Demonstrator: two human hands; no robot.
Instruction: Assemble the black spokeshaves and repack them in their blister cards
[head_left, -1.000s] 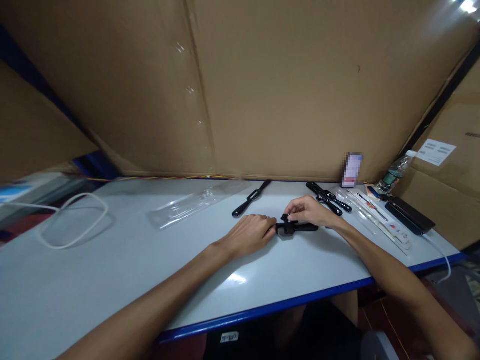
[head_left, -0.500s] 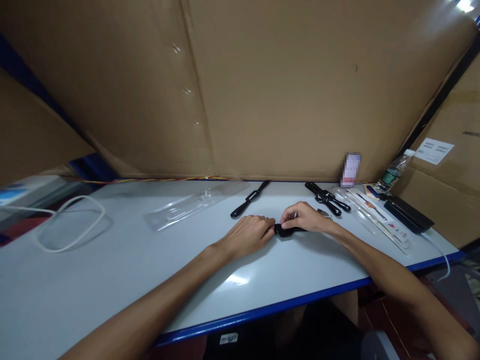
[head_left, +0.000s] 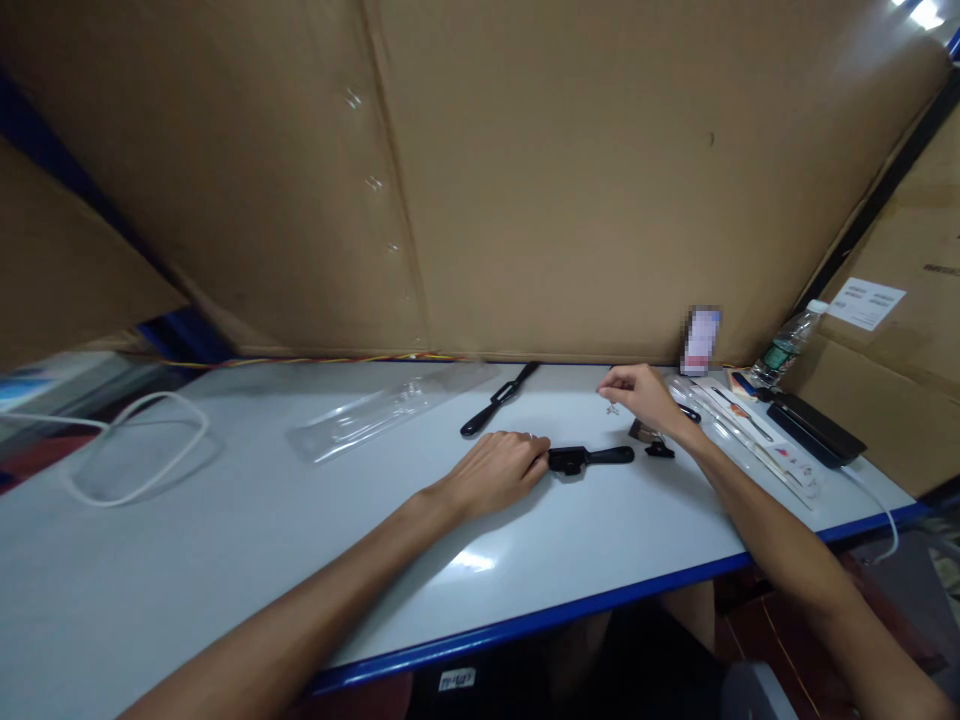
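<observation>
Cardboard (head_left: 540,200) backs the white tabletop (head_left: 300,540), where the right hand (head_left: 643,395) has just lifted off one black tool (head_left: 611,456) midway between far and near edges, leaving the left hand (head_left: 502,465), fingers curled over its end, to steady it alone. One similar tool (head_left: 487,414) lies whole by the far edge; one tiny metal piece (head_left: 613,409) shows at the right hand's drawn-together fingertips, whether gripped I cannot tell.

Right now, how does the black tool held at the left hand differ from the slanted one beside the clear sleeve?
Pose: the held tool lies nearly crosswise in view; the slanted tool runs diagonally.
Contact: the left hand covers one end of the held tool; no hand touches the slanted tool.
Middle: the held tool shows a black block; the slanted tool, an open slot.
Both are black.
</observation>
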